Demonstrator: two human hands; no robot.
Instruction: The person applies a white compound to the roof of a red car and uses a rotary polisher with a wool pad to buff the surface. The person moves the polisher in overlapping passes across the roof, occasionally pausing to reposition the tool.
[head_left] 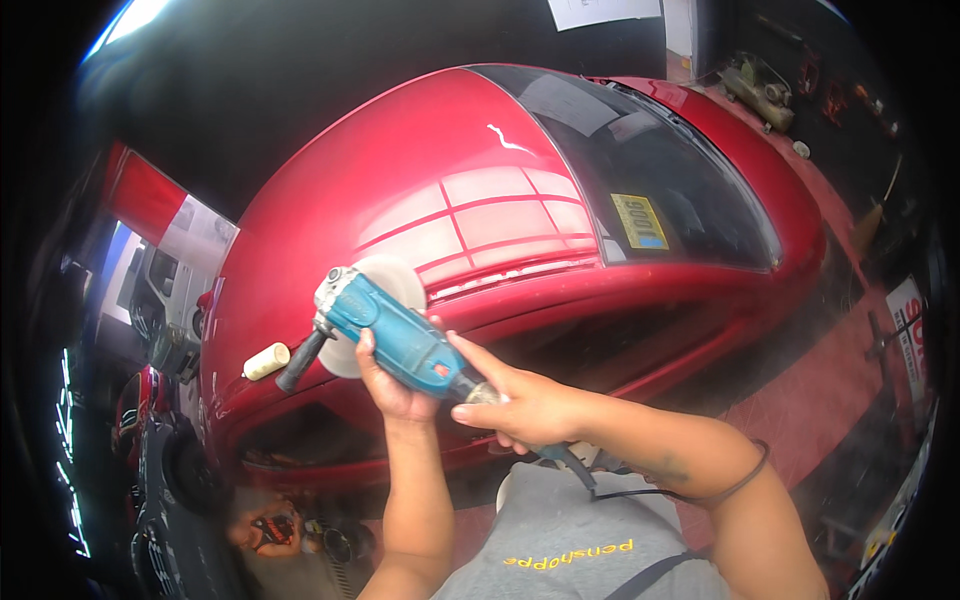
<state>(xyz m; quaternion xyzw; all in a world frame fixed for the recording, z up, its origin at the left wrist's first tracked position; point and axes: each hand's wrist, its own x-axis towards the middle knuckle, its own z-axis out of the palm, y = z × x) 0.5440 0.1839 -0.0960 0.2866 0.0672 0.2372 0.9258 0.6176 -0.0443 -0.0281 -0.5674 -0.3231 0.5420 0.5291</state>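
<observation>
My two hands hold a blue-green rotary polisher (pixel 400 335) over the roof edge of a red car (pixel 400 180). The fingers of my left hand (pixel 400 385) wrap round the tool's body from below. Farther back, my right hand (pixel 525 403) grips the rear handle end. A pale round pad (pixel 395 280) sits under the tool head against the roof's side, partly hidden by the tool. The black side handle (pixel 303 362) sticks out to the left, held by neither hand. Left of it a cream bottle (pixel 267 361) rests on the roof. A white squiggle (pixel 508 140) shows on the paint.
The tool's dark cord (pixel 640 491) passes across my right forearm. The windshield (pixel 650 160) bears a yellow sticker (pixel 638 222). Other vehicles, among them a dark car (pixel 165 500), stand at left. A tank-like machine (pixel 757 92) is at the far right, by the wall.
</observation>
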